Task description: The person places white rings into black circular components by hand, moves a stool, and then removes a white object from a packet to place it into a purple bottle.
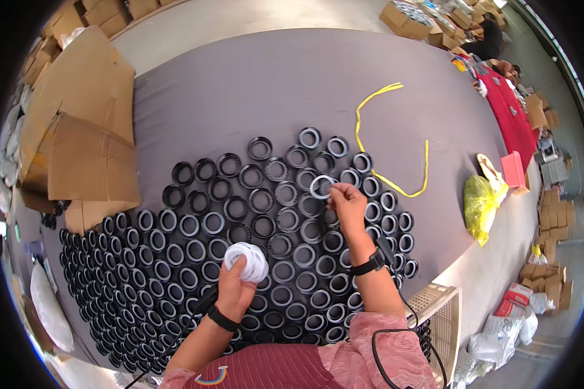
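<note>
Grey tabletop (240,84) bears black rings (260,157); cardboard boxes (400,24) stand beyond.

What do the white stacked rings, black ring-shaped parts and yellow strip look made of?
White stacked rings: probably plastic, smooth with a soft sheen. Black ring-shaped parts: likely moulded plastic, slightly glossy, some visibly ribbed. Yellow strip: possibly plastic or fabric; thin, loosely bent, finish unclear.

Head-worn fisheye, looking down
It faces the grey surface (207,97) from above, left hand (235,290) and right hand (349,209) close below.
</note>
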Motion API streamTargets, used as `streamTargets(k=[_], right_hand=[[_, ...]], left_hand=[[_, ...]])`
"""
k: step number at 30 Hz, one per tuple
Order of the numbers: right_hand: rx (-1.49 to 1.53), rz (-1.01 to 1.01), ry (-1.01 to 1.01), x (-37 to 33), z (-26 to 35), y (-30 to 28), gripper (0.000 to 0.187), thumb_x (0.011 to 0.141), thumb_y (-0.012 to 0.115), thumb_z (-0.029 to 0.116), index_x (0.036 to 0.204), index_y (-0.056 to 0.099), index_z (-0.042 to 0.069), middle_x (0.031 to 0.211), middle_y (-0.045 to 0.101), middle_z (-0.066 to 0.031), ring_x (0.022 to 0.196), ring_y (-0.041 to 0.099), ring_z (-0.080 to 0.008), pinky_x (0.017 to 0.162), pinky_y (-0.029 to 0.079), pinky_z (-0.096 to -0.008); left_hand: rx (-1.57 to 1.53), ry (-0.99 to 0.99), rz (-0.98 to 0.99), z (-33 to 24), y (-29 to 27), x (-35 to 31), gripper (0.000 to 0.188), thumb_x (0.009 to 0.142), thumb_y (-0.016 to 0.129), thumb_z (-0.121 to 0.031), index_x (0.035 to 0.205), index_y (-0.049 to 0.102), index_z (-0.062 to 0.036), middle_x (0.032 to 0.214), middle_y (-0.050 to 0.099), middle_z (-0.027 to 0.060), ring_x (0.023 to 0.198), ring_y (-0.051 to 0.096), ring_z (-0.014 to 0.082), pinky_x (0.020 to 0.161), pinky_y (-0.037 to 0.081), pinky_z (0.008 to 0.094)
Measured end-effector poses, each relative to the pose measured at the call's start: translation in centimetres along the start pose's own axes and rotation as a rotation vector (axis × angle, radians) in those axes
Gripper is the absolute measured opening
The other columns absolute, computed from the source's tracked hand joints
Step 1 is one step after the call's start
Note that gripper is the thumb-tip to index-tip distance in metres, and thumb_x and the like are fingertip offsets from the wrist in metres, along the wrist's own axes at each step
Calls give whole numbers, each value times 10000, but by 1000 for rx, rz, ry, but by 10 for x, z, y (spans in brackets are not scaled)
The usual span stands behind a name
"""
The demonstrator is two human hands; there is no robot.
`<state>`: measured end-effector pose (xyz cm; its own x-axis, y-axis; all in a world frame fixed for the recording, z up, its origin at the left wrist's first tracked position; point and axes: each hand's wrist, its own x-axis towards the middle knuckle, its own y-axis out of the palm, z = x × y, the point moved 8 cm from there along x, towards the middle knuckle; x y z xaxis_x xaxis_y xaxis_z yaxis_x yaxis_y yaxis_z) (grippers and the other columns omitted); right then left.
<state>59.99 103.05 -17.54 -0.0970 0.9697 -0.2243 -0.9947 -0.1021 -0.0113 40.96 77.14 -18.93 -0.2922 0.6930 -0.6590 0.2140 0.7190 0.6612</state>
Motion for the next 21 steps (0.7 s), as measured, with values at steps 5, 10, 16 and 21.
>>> streamTargets(k=[5, 10, 16, 21], right_hand=[[2, 64, 28, 37, -15, 38, 118, 829, 610, 66, 921, 635, -4, 717, 624, -26, 585, 584, -86, 500, 480, -212], [-40, 69, 23, 71, -18, 76, 132, 809, 625, 70, 919, 640, -2, 706, 620, -26, 569, 577, -80, 451, 442, -201], [-372, -3, -52, 98, -25, 82, 114, 793, 615, 79, 867, 674, 14, 680, 649, -69, 582, 615, -135, 519, 472, -270], [-724, -31, -315, 89, 1, 90, 151, 764, 591, 92, 859, 689, 29, 764, 667, -167, 722, 651, -297, 711, 502, -371]], left_hand=[[15, -1, -56, -3, -7, 0, 297, 843, 592, -54, 1130, 521, -80, 1081, 599, 75, 991, 600, 244, 860, 500, 421], [9, -1, -59, -4, -10, 2, 282, 845, 593, -52, 1117, 528, -83, 1074, 601, 75, 982, 602, 244, 859, 499, 423], [-14, -31, -50, -2, -13, 4, 279, 845, 599, -31, 1110, 524, -77, 1059, 609, 70, 974, 614, 232, 862, 508, 426], [-16, -22, -61, -5, -16, 2, 284, 842, 597, -24, 1112, 525, -75, 1058, 609, 67, 973, 614, 228, 865, 507, 422]])
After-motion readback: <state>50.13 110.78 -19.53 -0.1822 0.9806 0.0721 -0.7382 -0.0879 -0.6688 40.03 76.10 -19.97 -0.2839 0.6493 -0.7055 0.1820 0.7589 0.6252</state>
